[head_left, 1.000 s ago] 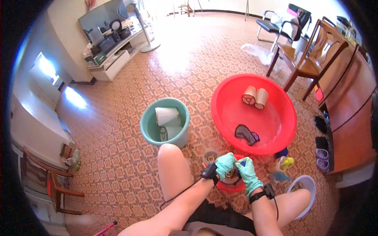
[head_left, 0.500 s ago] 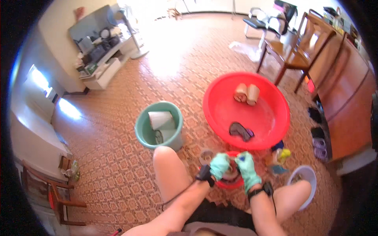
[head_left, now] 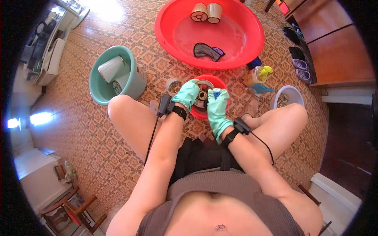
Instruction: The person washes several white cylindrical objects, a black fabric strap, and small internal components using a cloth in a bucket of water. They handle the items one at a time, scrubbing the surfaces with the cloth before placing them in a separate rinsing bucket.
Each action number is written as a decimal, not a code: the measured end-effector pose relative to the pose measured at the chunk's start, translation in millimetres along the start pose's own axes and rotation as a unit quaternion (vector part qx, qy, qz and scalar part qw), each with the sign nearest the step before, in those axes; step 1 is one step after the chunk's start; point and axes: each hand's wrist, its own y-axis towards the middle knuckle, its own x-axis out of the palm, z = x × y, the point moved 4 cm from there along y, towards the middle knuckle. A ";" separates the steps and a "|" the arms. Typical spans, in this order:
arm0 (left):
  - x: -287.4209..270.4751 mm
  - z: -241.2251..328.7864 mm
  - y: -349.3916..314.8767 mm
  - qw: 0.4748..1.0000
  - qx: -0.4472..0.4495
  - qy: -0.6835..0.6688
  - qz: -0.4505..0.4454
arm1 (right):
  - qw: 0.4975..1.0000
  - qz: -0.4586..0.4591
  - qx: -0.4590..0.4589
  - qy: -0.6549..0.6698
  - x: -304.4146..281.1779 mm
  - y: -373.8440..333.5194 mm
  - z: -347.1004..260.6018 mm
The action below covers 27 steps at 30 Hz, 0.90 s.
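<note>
My left hand [head_left: 186, 95], in a mint-green rubber glove, is closed on the rim of a round piece [head_left: 203, 95] with a pale ring in its middle, held over a small red basin [head_left: 223, 83]. My right hand [head_left: 217, 112], gloved alike, is closed at the basin's right side on a small dark-blue thing [head_left: 216, 94], whose kind is mostly hidden by the fingers. To the left of the basin, a round tub [head_left: 173, 86] with a ring-like piece in it stands on the floor.
A large red tub [head_left: 209, 33] ahead holds two cream lampshades [head_left: 214, 13] and a grey eye mask [head_left: 208, 51]. A green bucket [head_left: 134, 84] with a white shade stands left. Rightward are a yellow-topped pump bottle [head_left: 258, 74], a blue packet [head_left: 262, 89] and a pale bowl [head_left: 293, 94].
My view has tipped downward, so the tubs and my hands sit higher in the picture and more of my lap shows. Both hands stay over the small red basin.
</note>
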 end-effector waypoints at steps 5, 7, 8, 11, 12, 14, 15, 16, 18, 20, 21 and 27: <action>19.8 -81.0 -7.4 0.973 -0.103 -0.114 0.170 | 0.987 -0.032 -0.129 -0.092 43.9 -56.2 -26.9; 6.3 -76.7 -19.5 0.997 0.000 0.075 0.035 | 0.998 -0.042 -0.049 0.020 54.2 -63.8 -23.3; 16.1 -65.4 -14.9 0.990 0.007 0.115 0.077 | 0.996 -0.080 0.016 0.027 44.4 -52.3 -17.7; 25.0 -10.8 3.7 0.972 -0.089 -0.120 0.182 | 0.989 -0.056 0.122 0.053 -15.0 -15.5 1.1; 19.8 -29.4 -9.4 0.972 -0.081 -0.046 0.216 | 0.996 0.004 0.081 0.031 -7.3 -18.4 -18.7; 11.1 -31.8 -21.5 0.961 -0.094 -0.117 0.232 | 0.995 -0.100 -0.019 0.001 12.7 -18.2 -45.4; 14.0 -35.9 -26.2 0.943 -0.142 -0.235 0.190 | 0.978 -0.138 -0.131 -0.085 21.5 -22.3 -54.2; 20.7 -11.7 -15.4 0.853 -0.239 -0.446 0.126 | 0.951 -0.141 -0.201 -0.189 10.7 -15.7 -43.6; 11.3 14.6 -17.3 0.855 -0.246 -0.439 0.127 | 0.961 -0.117 -0.187 -0.169 3.8 -11.3 -20.7; 5.1 -6.0 -27.5 0.932 -0.219 -0.249 0.149 | 0.972 -0.116 -0.156 -0.132 12.8 -3.0 -17.3; 4.0 0.3 -28.4 0.944 -0.226 -0.204 0.128 | 0.979 -0.103 -0.123 -0.123 8.0 8.2 -7.8; -0.9 41.4 -36.3 0.865 -0.251 -0.396 0.178 | 0.970 -0.101 -0.174 -0.138 4.1 13.5 -19.2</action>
